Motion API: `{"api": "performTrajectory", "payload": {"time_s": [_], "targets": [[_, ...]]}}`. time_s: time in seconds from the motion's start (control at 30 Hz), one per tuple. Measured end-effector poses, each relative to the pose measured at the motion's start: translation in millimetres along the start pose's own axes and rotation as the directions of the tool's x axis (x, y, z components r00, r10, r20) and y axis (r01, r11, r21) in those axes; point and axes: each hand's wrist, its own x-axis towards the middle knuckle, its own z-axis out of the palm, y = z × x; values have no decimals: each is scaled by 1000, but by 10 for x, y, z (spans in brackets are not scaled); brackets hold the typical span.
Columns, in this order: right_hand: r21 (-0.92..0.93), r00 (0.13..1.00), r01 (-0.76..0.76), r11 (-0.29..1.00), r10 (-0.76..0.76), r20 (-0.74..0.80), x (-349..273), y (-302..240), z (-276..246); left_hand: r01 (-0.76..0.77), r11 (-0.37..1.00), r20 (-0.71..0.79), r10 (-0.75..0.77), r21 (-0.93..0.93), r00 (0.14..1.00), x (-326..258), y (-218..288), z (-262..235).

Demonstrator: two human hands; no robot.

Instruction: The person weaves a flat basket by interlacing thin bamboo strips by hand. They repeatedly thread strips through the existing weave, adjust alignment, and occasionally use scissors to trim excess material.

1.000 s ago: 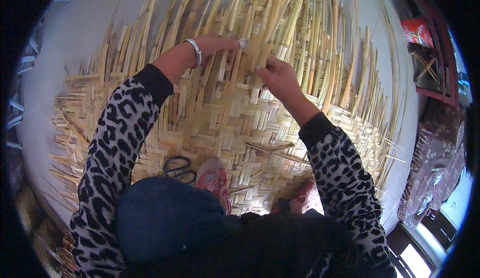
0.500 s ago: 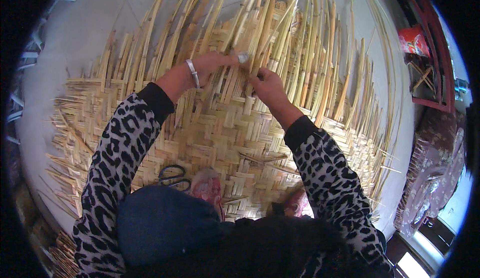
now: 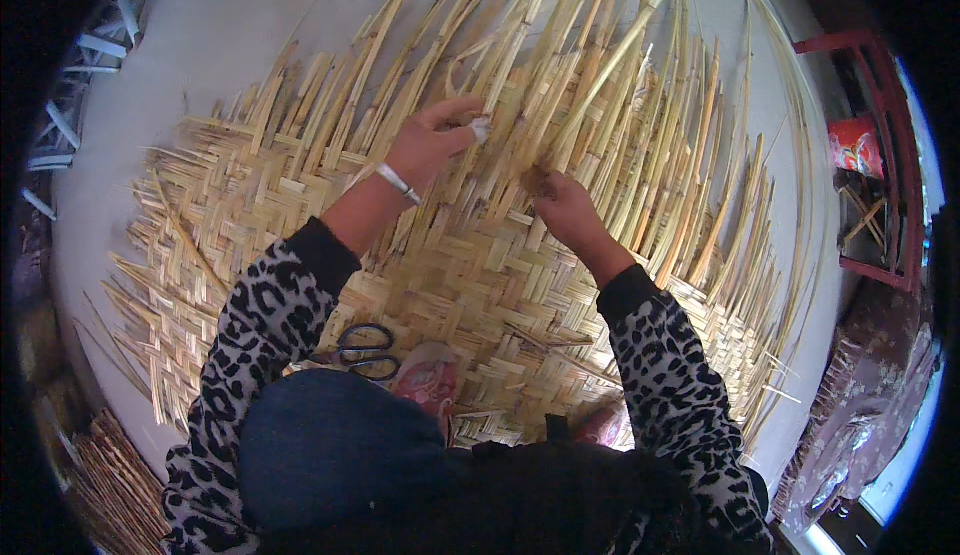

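A half-woven mat (image 3: 440, 265) of pale split reed strips spreads on the floor, its long loose strips (image 3: 640, 155) fanning away from me. My left hand (image 3: 432, 145), with a silver bracelet and a white wrap on one digit, hovers over the strips left of the middle; its bent fingers are apart. My right hand (image 3: 572, 213) is closed in a pinch on a reed strip at the weave's edge; its fingertips are slightly blurred. Black-handled scissors (image 3: 366, 352) lie on the mat beside my left knee, their blades partly hidden by my sleeve.
My red-patterned shoes (image 3: 428, 375) rest on the mat. At right stand a dark red wooden frame (image 3: 890, 155) with a red package (image 3: 855, 147) and a fringed patterned cloth (image 3: 860, 405). A bundle of brown sticks (image 3: 118, 485) lies lower left; pale metal rods (image 3: 75, 105) stand upper left.
My left hand has drawn back from the strips and its fingers have parted. My right hand has shifted slightly toward me relative to the weave. The whole view has turned a little.
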Motion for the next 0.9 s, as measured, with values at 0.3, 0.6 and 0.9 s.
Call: {"api": "performTrajectory", "payload": {"time_s": [0.3, 0.6, 0.9], "targets": [[77, 975, -7, 997, 23, -220, -82, 48, 339, 83, 972, -352, 0, 218, 936, -442, -410, -448], [-105, 880, 244, 964, -266, -394, 133, -319, 366, 22, 916, -304, 111, 401, 946, -274, -758, -1092], [-251, 956, 292, 923, -285, 61, 718, -951, 860, 145, 927, 101, -117, -347, 988, -211, -420, -1391]]}}
